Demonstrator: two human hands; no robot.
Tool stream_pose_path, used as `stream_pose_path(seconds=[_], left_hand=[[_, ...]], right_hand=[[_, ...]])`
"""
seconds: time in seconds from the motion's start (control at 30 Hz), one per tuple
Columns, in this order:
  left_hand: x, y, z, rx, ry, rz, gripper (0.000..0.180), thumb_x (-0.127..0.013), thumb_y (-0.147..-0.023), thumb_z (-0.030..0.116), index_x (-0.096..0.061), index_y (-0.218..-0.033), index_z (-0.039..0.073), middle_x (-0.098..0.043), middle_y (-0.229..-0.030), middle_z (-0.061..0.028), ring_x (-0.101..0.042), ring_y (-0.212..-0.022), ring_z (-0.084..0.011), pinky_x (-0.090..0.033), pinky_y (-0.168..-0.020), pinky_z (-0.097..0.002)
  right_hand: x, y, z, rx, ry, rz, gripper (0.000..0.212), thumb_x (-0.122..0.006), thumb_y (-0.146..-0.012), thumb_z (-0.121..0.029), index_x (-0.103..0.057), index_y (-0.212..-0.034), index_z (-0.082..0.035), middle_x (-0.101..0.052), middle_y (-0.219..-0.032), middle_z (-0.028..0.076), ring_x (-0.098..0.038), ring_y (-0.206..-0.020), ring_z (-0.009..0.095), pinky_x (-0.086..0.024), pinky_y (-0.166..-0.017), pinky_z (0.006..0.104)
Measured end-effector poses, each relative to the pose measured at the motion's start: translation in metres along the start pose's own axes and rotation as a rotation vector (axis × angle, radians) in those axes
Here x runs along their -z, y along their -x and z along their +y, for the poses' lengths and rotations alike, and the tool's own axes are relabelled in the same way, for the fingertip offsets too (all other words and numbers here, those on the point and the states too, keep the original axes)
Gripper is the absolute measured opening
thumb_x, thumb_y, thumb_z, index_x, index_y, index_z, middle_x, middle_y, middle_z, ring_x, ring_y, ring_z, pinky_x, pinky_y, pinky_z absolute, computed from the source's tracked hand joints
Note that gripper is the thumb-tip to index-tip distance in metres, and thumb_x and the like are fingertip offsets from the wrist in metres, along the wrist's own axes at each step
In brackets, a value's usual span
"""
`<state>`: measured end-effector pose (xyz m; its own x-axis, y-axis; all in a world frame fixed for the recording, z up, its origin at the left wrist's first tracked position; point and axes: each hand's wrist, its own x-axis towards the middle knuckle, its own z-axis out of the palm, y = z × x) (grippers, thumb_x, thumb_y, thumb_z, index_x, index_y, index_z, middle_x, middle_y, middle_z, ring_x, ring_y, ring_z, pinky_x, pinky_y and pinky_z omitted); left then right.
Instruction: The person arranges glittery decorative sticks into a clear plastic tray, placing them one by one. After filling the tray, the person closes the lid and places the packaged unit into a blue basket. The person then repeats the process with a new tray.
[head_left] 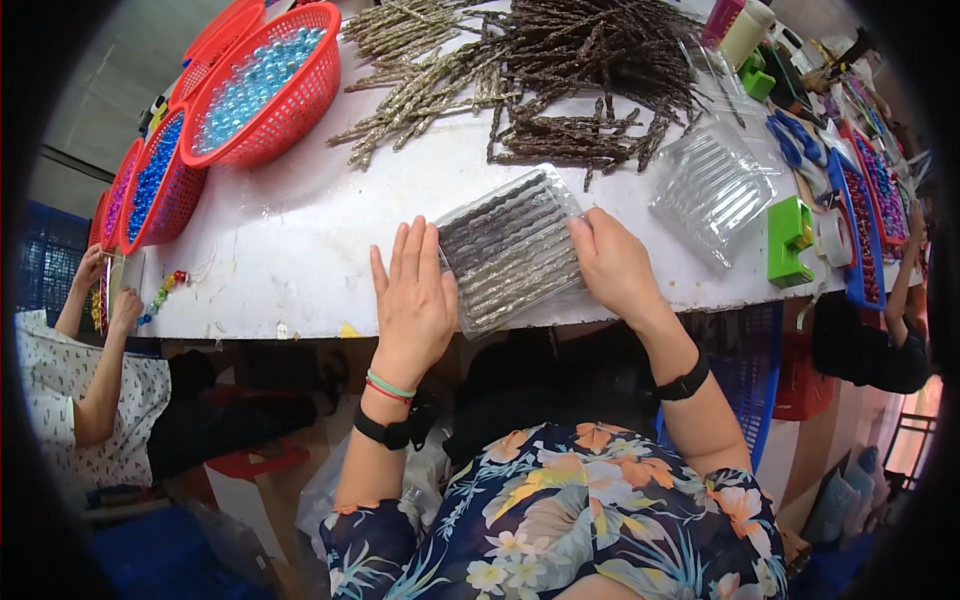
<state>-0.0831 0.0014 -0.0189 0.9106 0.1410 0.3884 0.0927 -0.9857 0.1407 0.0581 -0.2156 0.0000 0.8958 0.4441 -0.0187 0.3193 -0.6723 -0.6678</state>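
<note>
At the far left, a co-worker in a patterned white shirt (120, 385) has both hands (125, 306) at the bench (290, 245); just right of them lies a multicoloured bead string (163, 296), and beyond stand red perforated baskets, one (184, 205) filled with blue beads (158, 180), a larger one (290, 125) with turquoise beads (262, 85). Toward the middle, at the near edge, the person's left hand (412, 300) lies along the left side of a clear plastic tray (530, 308); its fingers are straight and released, the thumb side against the tray's edge. The tray, set at a slant, carries rows of twisted glittery sticks (508, 250), dark ones on the far half, pale gold on the near half; whether it rests flat or is slightly raised I cannot tell. The right hand (615, 265) grasps the tray's right edge, thumb on top, the other fingers mostly hidden. Farther back lie loose pale gold sticks (425, 100); to their right is a large heap of dark brown sticks (600, 60). Right of the tray sit nested clear trays (712, 190); farther right stand a green tape dispenser (787, 240), blue-handled scissors (785, 140) beyond it, a tape roll (835, 237) beside it, and a blue tray of red beads (862, 220).
</note>
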Motion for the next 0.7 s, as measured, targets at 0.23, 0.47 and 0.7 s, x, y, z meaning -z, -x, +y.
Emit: stream_pose_path(seconds=[0.23,0.47,0.7], left_hand=[[0.001,-0.022,-0.012,-0.058,0.192,-0.06,0.053,-0.055,-0.095,0.013,-0.046,-0.145,-0.001,-0.052,-0.136,-0.0216,-0.048,-0.129,-0.0371,-0.03,-0.115,-0.0538],[0.011,-0.06,0.003,-0.077,0.484,-0.257,0.047,-0.055,-0.098,0.016,-0.05,-0.14,-0.002,-0.063,-0.113,-0.0186,-0.06,-0.1,-0.0346,-0.046,-0.095,-0.0429],[0.01,-0.11,0.087,0.14,1.541,-1.108,0.058,-0.06,-0.102,0.028,-0.04,-0.147,-0.001,-0.065,-0.119,-0.0147,-0.065,-0.105,-0.0184,-0.052,-0.09,-0.0335]], right_hand=[[-0.013,-0.01,0.025,-0.076,-0.661,-0.083,0.036,-0.059,-0.104,-0.032,-0.061,-0.106,0.004,-0.066,-0.086,0.007,-0.06,-0.08,0.013,-0.049,-0.072,0.0316],[0.028,0.012,0.028,-0.06,-0.832,-0.127,0.03,-0.058,-0.105,-0.027,-0.06,-0.112,0.002,-0.068,-0.093,0.006,-0.064,-0.086,0.011,-0.051,-0.08,0.0278],[0.122,0.071,0.055,-0.168,-0.914,-0.257,0.028,-0.06,-0.104,-0.026,-0.059,-0.115,0.0,-0.069,-0.094,0.006,-0.065,-0.085,0.012,-0.051,-0.08,0.0275]])
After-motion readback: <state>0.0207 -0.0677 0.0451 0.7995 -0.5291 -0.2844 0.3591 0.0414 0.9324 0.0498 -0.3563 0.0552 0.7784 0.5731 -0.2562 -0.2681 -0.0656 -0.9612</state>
